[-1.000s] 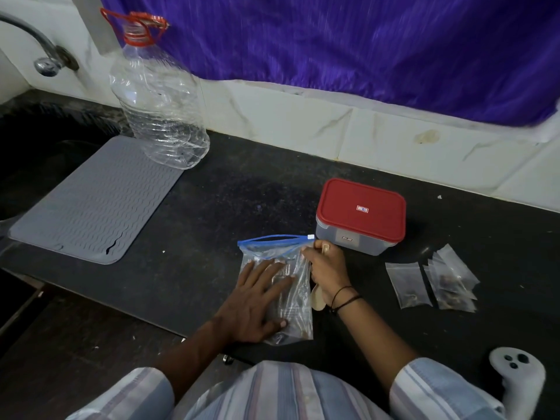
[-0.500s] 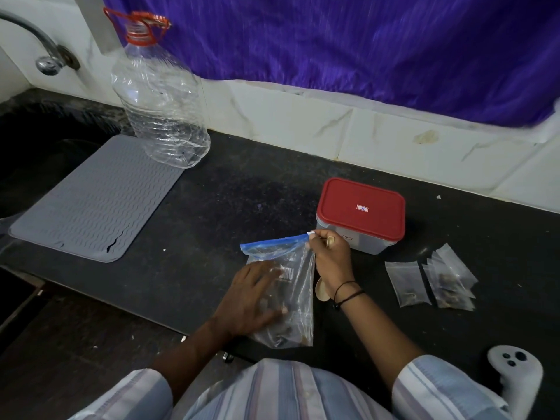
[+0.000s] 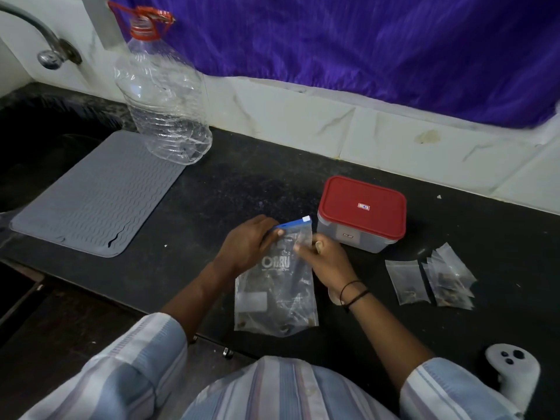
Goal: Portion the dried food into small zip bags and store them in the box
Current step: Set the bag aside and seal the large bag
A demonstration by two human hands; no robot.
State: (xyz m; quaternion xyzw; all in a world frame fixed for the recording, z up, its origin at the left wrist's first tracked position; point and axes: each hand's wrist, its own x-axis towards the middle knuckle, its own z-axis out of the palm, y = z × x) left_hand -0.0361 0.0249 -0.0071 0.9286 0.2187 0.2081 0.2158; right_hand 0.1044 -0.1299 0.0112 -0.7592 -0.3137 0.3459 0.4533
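Note:
A large clear zip bag (image 3: 275,295) with a blue zip strip stands tilted up from the black counter, with dark dried food at its bottom. My left hand (image 3: 247,245) pinches the blue strip at the bag's top left. My right hand (image 3: 328,257) grips the bag's right edge just below the strip. A grey box with a red lid (image 3: 362,212), shut, sits just right of the bag's top. Several small clear zip bags (image 3: 435,277) with dark bits inside lie on the counter at the right.
A grey ribbed mat (image 3: 97,194) lies at the left beside a dark sink (image 3: 33,137) and tap (image 3: 45,45). A big clear plastic bottle (image 3: 163,101) stands at the back. A white controller (image 3: 513,371) lies at the front right. The counter's front edge runs below the bag.
My left hand has left the bag's flat middle and moved up to the blue strip. The bag's top has lifted off the counter and the right hand has shifted below the strip.

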